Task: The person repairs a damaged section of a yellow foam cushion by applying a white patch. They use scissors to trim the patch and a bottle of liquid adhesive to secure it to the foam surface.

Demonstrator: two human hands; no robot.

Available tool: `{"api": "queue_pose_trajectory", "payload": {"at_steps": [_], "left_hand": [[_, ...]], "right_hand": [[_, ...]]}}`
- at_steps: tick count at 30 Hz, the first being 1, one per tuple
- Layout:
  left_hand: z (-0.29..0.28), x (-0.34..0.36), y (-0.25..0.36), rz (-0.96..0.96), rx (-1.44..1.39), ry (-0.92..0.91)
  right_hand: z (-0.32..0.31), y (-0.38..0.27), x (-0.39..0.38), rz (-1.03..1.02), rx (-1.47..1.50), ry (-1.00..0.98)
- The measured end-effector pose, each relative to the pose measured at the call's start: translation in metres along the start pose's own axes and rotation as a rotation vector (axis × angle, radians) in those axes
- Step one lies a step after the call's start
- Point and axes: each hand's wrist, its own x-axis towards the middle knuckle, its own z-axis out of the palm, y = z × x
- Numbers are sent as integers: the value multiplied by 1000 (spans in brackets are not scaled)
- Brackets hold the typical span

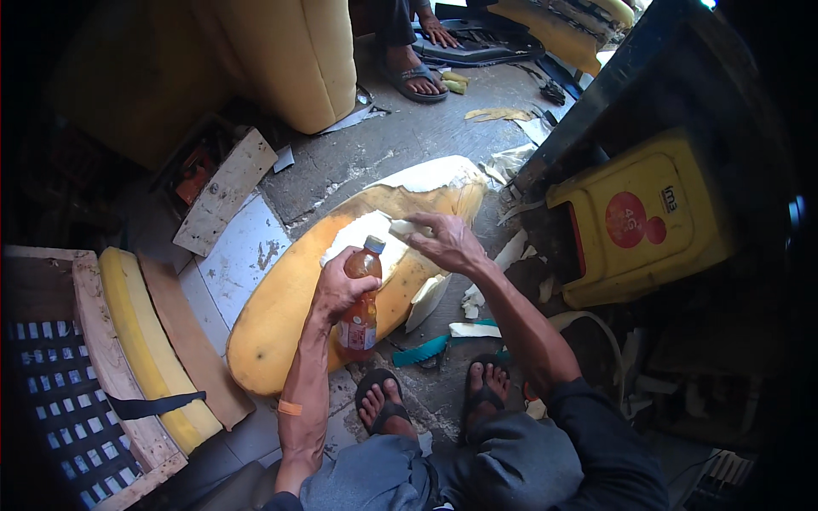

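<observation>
**Bottle [359, 313] and pale foam piece [407, 228] in hand above an orange-yellow foam pad [277, 315]**

In the head view, the long, rounded foam pad lies on the floor before the person, its surface partly covered by a whitish patch [354, 232]. The left hand [336, 288] is wrapped around the capped bottle of reddish-orange liquid, in front of the pad's middle; whether its base touches the pad, I cannot tell. The right hand [447, 243] is narrowed, thumb and fingers pinching the pale piece over the pad's whitish patch. An orange strip [290, 409] is stuck to the left forearm.

At the pad's near side are the person's sandalled feet [381, 400] and a teal strip [422, 351]. Right of the pad stands a yellow plastic stool [682, 200] with a red round mark. Left of the pad are a wooden frame [95, 328] with dark webbing [64, 362] and a curved yellow foam strip [145, 332]. Beyond the pad, a large tan cushion [294, 64] stands near a co-worker's sandalled foot [416, 81]; farther beyond, a co-worker's hand [436, 32] is at a black panel [486, 43].
</observation>
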Motion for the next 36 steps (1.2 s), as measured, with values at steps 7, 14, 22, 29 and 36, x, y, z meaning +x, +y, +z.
{"api": "queue_pose_trajectory", "payload": {"at_steps": [7, 14, 22, 29, 36], "left_hand": [[10, -8, 22, 13, 437, 92], [4, -9, 15, -198, 524, 328], [-39, 40, 5, -241, -629, -99], [-24, 70, -14, -372, -571, 0], [-22, 73, -9, -320, -765, -119]], "right_hand": [[-5, -15, -2, -42, -178, -101], [-13, -24, -6, 140, 41, -398], [30, 62, 66, -59, -288, -156], [57, 54, 99, -229, -500, -39], [27, 65, 70, 57, -612, -147]]}}
